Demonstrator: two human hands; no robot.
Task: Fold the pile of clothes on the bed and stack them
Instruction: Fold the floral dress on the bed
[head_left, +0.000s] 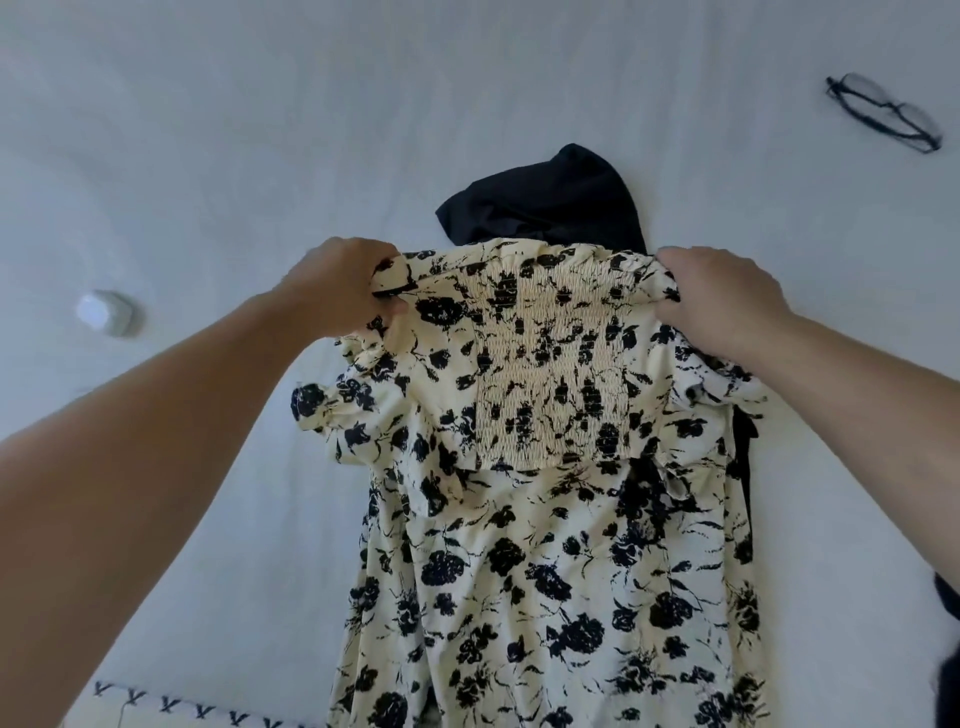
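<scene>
Near edge, low left: a strip of white cloth (171, 707) with a row of small dark marks that look like Y shapes. Too blurred to say whether they are letters or just a pattern.

The dress (545, 545), cream with a black flower print, hangs from your two hands and runs down toward you out of view. Its gathered elastic panel faces up between your hands. No tag or label shows on it.

Your left hand (337, 293) is closed, thumb and fingers pinching the top left corner of the dress. Your right hand (727, 301) is closed the same way on the top right corner, cloth bunched under the fingers.

Judged step: spreading the dress to lay it flat for folding.
- Keep both corners level, so the top edge stays straight.
- Pull gently outward; the elastic panel will draw back in if you let it go slack.
- The short sleeves are crumpled at both sides. Smooth them out before you fold.

Just beyond the top edge, a black garment (545, 208) lies bunched on the white bed (208, 130). Lay the dress clear of it.

Left, a small white bottle (109, 312), no writing readable. Far right, a pair of glasses (883, 111), well apart from the clothes.
</scene>
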